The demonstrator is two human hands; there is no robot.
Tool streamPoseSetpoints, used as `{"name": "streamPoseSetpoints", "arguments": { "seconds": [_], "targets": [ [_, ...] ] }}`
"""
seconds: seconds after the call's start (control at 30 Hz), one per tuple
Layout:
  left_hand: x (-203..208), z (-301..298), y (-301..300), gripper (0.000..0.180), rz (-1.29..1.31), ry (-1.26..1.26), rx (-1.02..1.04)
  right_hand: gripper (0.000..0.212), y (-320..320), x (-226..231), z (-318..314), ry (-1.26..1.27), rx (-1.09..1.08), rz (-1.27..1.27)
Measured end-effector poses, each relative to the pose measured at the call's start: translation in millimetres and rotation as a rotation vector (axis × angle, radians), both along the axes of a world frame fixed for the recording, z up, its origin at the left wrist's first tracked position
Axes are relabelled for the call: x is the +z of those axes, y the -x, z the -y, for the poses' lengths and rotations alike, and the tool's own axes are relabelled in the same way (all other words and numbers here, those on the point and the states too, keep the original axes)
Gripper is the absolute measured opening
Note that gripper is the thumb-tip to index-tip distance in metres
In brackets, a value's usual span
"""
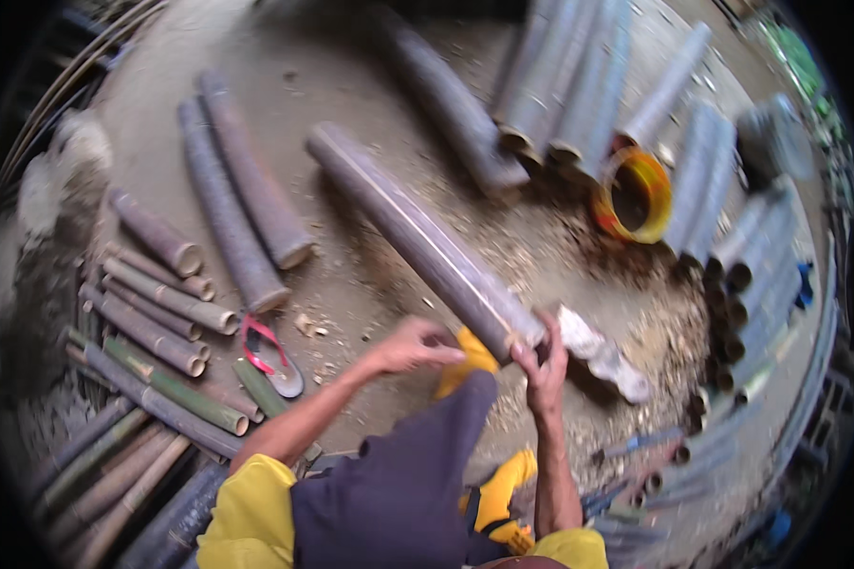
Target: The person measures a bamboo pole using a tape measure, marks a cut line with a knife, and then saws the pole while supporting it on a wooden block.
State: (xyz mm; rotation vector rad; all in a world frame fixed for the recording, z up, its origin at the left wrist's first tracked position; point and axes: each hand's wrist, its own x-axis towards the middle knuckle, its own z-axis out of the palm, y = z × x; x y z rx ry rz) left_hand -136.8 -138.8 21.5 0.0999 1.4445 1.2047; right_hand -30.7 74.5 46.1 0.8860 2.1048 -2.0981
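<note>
A long greyish bamboo pole (417, 228) slants across the middle, its near end close to my knees and its far end toward the upper left. A pale straight line runs along its upper side. My right hand (544, 365) grips the near end, thumb on top by the rim. To the left of that end is my left hand (416, 347), fingers stretched out and apart from the pole, with nothing seen in it. Slight blur softens its fingertips. Yellow footwear (508, 488) shows below my dark-clothed leg.
Bamboo poles (237, 180) lie at upper left, with shorter pieces (152, 322) below. More poles (569, 76) lie at far right. A yellow-orange round container (633, 196), a crumpled whitish thing (603, 356), a pink-strapped flip-flop (273, 356) and wood chips (669, 332) are on the ground.
</note>
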Motion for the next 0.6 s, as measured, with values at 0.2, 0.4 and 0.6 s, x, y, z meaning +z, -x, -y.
{"name": "streamPoseSetpoints", "arguments": {
  "seconds": [0.2,0.4,0.6],
  "targets": [
    [75.1,-32.2,66.6,0.072,-1.607,0.005,-0.057,0.079,-8.1,90.4,-38.9,-0.223,-0.186,-0.214],
    [91.3,-97.6,90.8,0.083,-1.545,-0.218,-0.358,0.092,-24.1,145.6,-47.9,-0.545,-0.314,-0.434],
    [177.1,-189.9,14.8,0.088,-1.007,-0.544,-0.039,0.114,-69.0,105.3,-6.0,-0.409,-0.467,-0.351]
  ]
}}
